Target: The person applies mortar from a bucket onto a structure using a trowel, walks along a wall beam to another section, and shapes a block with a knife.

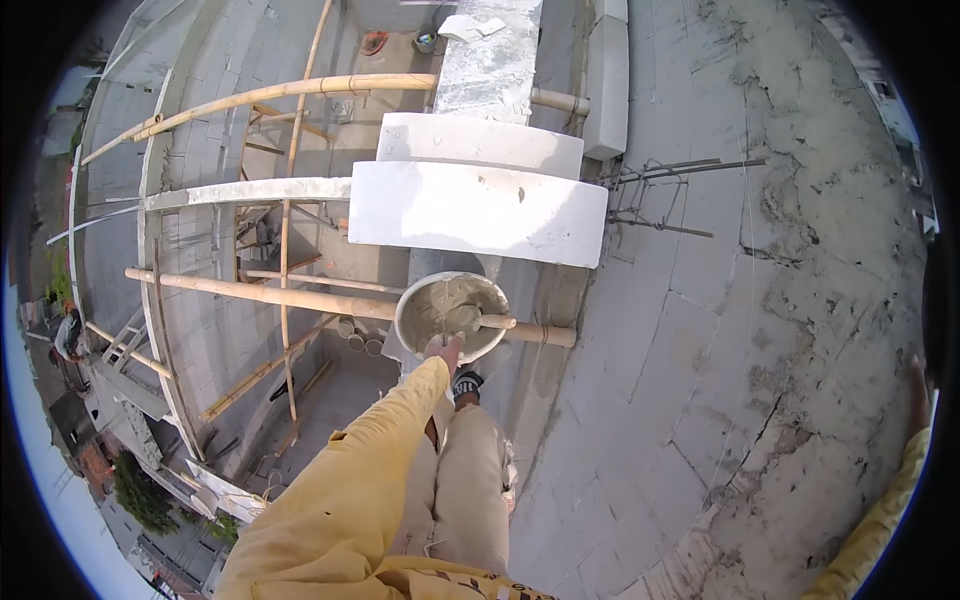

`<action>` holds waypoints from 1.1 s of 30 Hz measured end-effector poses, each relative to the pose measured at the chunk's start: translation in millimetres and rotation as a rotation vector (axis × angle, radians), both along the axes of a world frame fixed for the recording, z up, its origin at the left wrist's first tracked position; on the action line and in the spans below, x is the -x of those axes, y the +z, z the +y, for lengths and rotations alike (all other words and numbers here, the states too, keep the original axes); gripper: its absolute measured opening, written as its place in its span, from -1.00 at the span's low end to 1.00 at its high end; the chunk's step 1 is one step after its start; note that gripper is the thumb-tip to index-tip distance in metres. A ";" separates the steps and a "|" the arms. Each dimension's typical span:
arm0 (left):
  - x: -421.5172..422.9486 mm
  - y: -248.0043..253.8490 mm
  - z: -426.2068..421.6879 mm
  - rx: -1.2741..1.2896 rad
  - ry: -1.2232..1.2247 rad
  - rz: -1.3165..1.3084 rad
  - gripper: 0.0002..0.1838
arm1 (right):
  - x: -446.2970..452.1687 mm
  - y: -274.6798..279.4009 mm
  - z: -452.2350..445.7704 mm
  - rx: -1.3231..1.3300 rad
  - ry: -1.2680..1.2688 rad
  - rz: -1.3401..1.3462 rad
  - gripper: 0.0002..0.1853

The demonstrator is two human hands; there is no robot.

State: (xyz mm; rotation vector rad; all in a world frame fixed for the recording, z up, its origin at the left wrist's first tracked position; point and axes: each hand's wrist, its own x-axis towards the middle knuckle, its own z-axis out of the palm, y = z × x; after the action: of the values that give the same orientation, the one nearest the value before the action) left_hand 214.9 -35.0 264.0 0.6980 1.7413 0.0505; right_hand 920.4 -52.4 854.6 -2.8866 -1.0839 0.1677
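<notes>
My left hand [446,347] grips the near rim of a round whitish bucket [402,325], its fingers closed there. Grey wet mortar [440,300] lies in the bucket. A trowel with a wooden handle [497,321] rests in it, the handle pointing right over the rim; its blade is partly covered by mortar. Far off at the right edge, my right hand [917,382] is beside the rough wall, dark and distorted, and its fingers cannot be made out. Just beyond the bucket lies a white block [478,210], with another white block [480,140] behind it.
Bamboo poles [260,290] cross the open drop on the left. A grey block wall [640,380] rises on the right, with steel rebar [690,172] sticking out. My shoe [467,382] stands on a narrow ledge. Another person [70,335] is far left.
</notes>
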 end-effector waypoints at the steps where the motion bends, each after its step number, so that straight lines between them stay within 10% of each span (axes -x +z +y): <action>1: 4.4 5.5 2.2 0.013 -0.025 -0.009 -0.29 | -0.3 -1.6 -1.6 -0.005 -0.001 0.004 -0.08; 5: 53.2 -60.0 -23.2 -0.007 -0.067 0.121 -0.32 | -2.7 -2.9 -5.7 0.004 -0.007 0.009 -0.09; 25: 236.5 -19.2 -226.1 0.154 0.955 0.269 -0.63 | -21.1 -23.1 28.2 0.078 0.015 0.072 -0.13; 28: 237.5 -29.7 -273.4 0.313 1.253 0.307 -0.55 | -17.9 -22.7 41.2 0.091 0.021 0.072 -0.13; 33: 234.1 -31.6 -333.8 0.563 1.094 0.404 -0.28 | -6.3 -25.2 66.3 0.118 0.024 0.062 -0.14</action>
State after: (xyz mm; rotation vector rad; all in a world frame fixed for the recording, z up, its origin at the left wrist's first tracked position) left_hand -19.2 -368.9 232.4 -0.7423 2.1947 0.1667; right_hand 926.7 14.0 829.4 -2.9493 -1.1360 0.3305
